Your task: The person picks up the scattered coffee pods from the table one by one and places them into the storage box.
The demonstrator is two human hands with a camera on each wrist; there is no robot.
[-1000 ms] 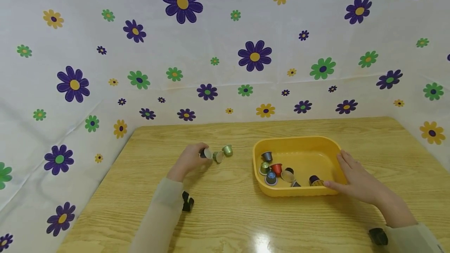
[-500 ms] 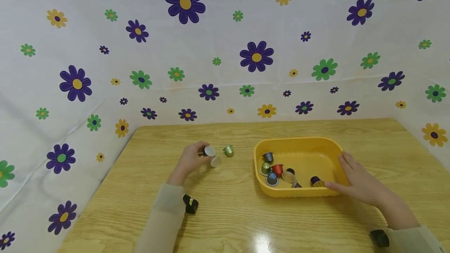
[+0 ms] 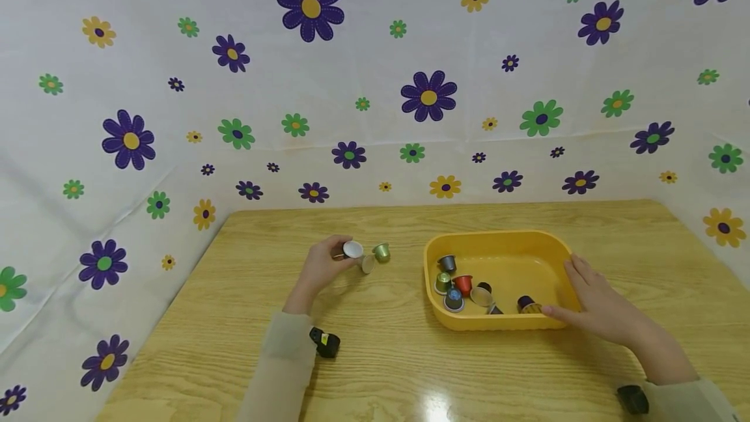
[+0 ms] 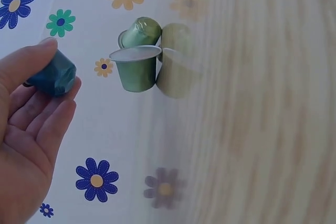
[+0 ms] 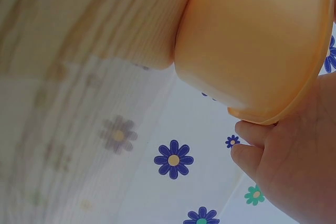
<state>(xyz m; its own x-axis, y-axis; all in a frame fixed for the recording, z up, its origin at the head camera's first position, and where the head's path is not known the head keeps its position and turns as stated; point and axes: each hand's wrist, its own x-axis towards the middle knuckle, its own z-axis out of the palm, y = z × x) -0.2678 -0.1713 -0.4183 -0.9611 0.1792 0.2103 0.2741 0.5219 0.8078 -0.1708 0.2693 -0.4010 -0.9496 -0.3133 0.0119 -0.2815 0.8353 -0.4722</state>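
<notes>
In the left wrist view, my left hand (image 4: 31,108) pinches a dark blue coffee capsule (image 4: 55,74) between thumb and fingers. Its pale lid faces up and right in the head view. Just beyond it, two green coffee capsules lie on the table; the nearer (image 4: 135,72) shows its lid, the farther (image 4: 143,32) lies tilted, touching or close behind. My right hand (image 3: 603,298) rests with extended fingers on the right end of a yellow plastic bin (image 3: 498,322), thumb over the near rim. Its fingertips touch the bin's outside in the right wrist view.
Several capsules lie inside the bin: a red one (image 3: 463,285), a green one (image 3: 443,282), a blue one (image 3: 454,299) and others at its left, plus a dark purple one (image 3: 526,305) near the thumb. A flower-print cloth (image 3: 363,70) hangs behind the wooden table (image 3: 375,357).
My left hand has lifted the dark capsule slightly and turned its lid upward. The nearer green capsule has shifted and turned a little. My right hand stays on the bin.
</notes>
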